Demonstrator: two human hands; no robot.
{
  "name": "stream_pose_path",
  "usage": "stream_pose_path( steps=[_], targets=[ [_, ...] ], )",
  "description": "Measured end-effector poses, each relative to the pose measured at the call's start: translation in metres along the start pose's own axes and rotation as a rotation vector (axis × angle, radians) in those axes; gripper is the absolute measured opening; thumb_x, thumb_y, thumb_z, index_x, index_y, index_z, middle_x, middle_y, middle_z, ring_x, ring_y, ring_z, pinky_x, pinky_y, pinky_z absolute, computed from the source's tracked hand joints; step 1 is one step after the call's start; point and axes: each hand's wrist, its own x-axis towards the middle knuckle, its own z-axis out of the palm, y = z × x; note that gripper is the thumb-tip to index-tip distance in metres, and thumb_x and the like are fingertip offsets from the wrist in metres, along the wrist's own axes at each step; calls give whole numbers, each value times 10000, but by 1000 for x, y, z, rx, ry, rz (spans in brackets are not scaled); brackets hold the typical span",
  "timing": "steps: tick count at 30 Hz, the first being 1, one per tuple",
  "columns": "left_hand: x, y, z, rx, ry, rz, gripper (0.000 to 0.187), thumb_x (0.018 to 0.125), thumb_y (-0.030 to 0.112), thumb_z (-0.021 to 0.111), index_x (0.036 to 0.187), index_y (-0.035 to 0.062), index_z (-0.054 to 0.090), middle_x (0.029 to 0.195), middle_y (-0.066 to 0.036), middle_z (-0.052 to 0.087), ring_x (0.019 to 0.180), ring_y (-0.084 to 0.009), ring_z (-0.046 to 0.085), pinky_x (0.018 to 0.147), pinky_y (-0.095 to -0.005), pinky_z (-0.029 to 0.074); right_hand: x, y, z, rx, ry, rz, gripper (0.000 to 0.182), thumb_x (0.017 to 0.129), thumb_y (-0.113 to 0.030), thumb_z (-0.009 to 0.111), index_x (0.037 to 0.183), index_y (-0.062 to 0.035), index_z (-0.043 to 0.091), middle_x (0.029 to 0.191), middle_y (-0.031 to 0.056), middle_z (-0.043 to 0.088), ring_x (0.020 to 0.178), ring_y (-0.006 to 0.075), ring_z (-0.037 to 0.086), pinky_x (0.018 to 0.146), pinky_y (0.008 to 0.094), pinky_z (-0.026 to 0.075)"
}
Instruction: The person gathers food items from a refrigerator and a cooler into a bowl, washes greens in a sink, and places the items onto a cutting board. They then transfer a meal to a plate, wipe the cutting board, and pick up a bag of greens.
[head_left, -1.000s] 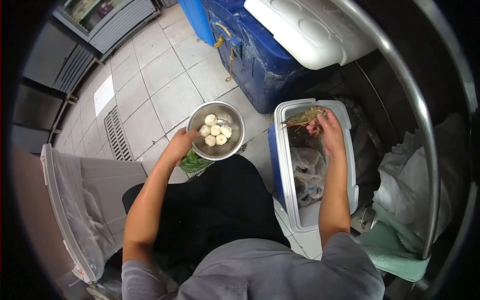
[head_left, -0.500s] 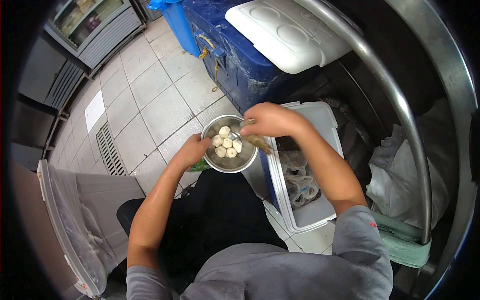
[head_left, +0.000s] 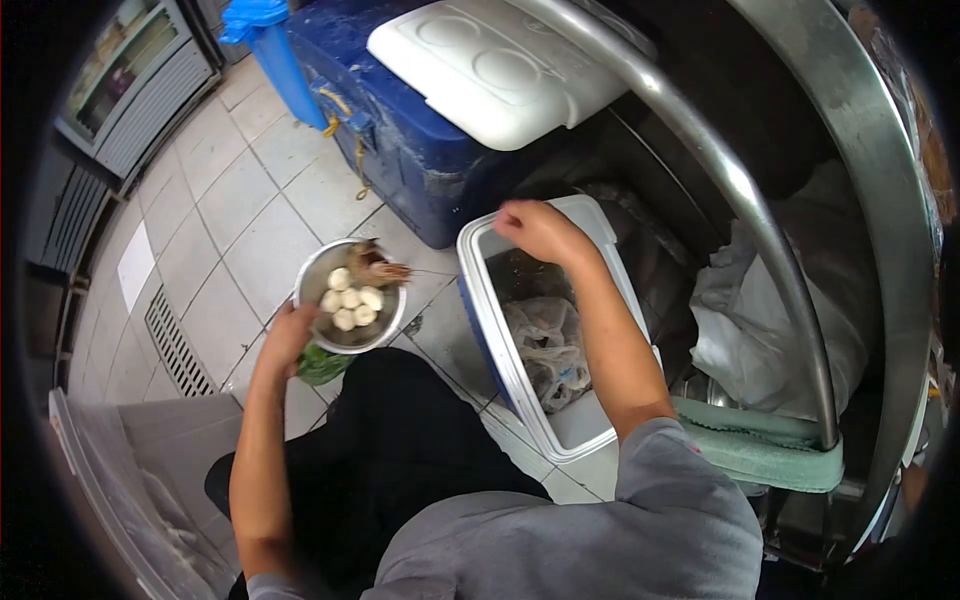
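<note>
My left hand (head_left: 287,335) is closed on the left rim of a round metal bowl (head_left: 393,308). Several pale, round, peeled-looking pieces (head_left: 349,298) lie inside. Brownish shrimp (head_left: 378,268) with long feelers rest at the bowl's far right side, partly over the rim. Green leaves (head_left: 322,366) show just below the bowl, near my left hand; what holds them is hidden. Above the far end of an open cooler box (head_left: 505,350) is my right hand (head_left: 540,230), its fingers curled in, slightly blurred, with nothing visible in them. Clear plastic bags (head_left: 550,350) lie in the cooler.
A white lid (head_left: 490,65) lies on a large blue chest (head_left: 420,150) ahead. On the right, a curved metal bar (head_left: 740,180) reaches down to a green cloth (head_left: 750,450). A plastic-lined bin (head_left: 150,450) stands left, near a floor drain (head_left: 178,340).
The shrimp that my right hand held beside the bowl now lie in it. My right hand has moved away over the cooler. In view, the bowl has shifted left with my left hand.
</note>
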Motion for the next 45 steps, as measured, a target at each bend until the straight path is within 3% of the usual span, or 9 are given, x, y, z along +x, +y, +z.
stream_pose_path(
  steps=[3,14,19,22,24,29,33,38,45],
  targets=[
    [-9,5,-26,-44,29,7,474,783,237,564,1144,-66,507,967,-151,592,846,-214,556,736,-313,462,-8,123,48,217,-384,564,128,795,-148,618,874,-68,679,761,66,676,699,209,618,648,333,499],
    [-12,-58,-125,211,364,110,405,779,327,550,967,-30,531,772,-92,532,532,-180,452,443,-312,354,-23,154,197,-294,-439,488,356,678,-274,763,974,-84,706,1039,155,671,1007,302,634,852,406,509],
    [-28,-46,-110,92,402,68,392,785,312,541,981,-28,532,737,-88,521,536,-175,447,445,-311,341,-30,149,239,-360,-306,458,311,831,-170,547,1101,-52,647,1168,171,621,1105,314,591,879,453,487],
    [-45,-22,-97,109,352,-17,386,787,310,541,979,-25,534,725,-85,520,529,-173,447,444,-309,339,-29,167,251,-172,-427,468,383,796,-201,600,1152,-60,615,1150,172,629,1095,321,594,894,441,479],
    [-53,-6,-84,96,363,-66,309,773,248,548,929,-19,547,847,-89,549,776,-193,515,699,-318,415,-28,181,258,-114,-452,439,428,767,-231,641,1160,-64,613,1135,167,637,1085,324,598,898,424,478],
    [-37,-23,-94,135,362,-25,391,772,289,551,989,-36,535,826,-97,541,702,-182,491,621,-315,404,-31,207,247,133,-472,283,551,675,-288,752,1168,-81,618,1090,150,659,1042,320,614,895,376,483],
    [-38,-18,-91,212,370,23,427,769,304,552,1012,-45,517,823,-106,530,731,-175,486,638,-313,408,-53,182,146,631,-373,520,386,724,-256,746,1060,-78,676,952,105,685,879,227,629,812,333,489],
    [-41,-8,-84,162,321,12,384,770,306,548,952,-31,519,797,-91,514,717,-174,476,624,-300,396,-48,242,141,-104,-12,677,443,728,-262,743,1067,-1,626,1062,189,649,949,329,629,817,384,493],
    [-41,-12,-86,250,360,-20,361,775,313,538,948,-4,535,752,-72,506,599,-175,464,480,-301,354,-25,225,187,106,499,836,548,718,-154,694,1179,79,511,1135,254,594,1027,364,593,888,411,464]
  ],
)
